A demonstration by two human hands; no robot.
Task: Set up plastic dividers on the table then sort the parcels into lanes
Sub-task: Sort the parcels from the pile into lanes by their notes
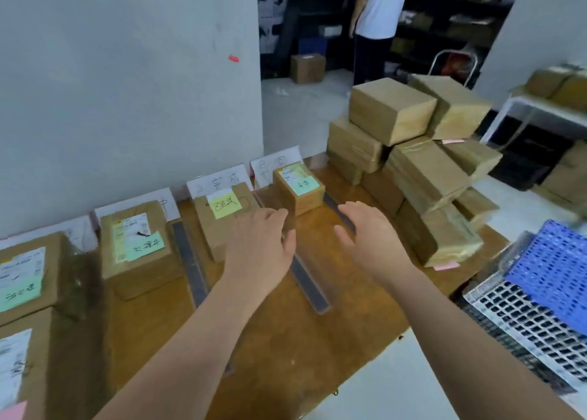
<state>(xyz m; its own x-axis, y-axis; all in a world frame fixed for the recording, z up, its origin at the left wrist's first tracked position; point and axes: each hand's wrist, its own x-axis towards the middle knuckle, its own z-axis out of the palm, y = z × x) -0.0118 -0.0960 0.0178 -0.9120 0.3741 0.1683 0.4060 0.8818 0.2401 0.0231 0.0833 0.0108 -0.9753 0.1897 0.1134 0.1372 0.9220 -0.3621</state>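
Head view: brown worktop point(317, 340) against a wall. Left hand point(259, 248) and right hand point(374, 238), each grip spread wide and holding nothing, hover above a clear plastic divider point(309, 287). 2 labelled parcels point(298, 187) point(222, 219) sit in adjacent lanes beyond; unsorted parcel stack point(422, 171) at right.

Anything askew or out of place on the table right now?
The unsorted pile of brown boxes at the table's right end looks untidy: its top two boxes sit rotated and overhang those beneath. The labelled parcels in the lanes sit fairly square between the divider strips. No spills or damage visible.
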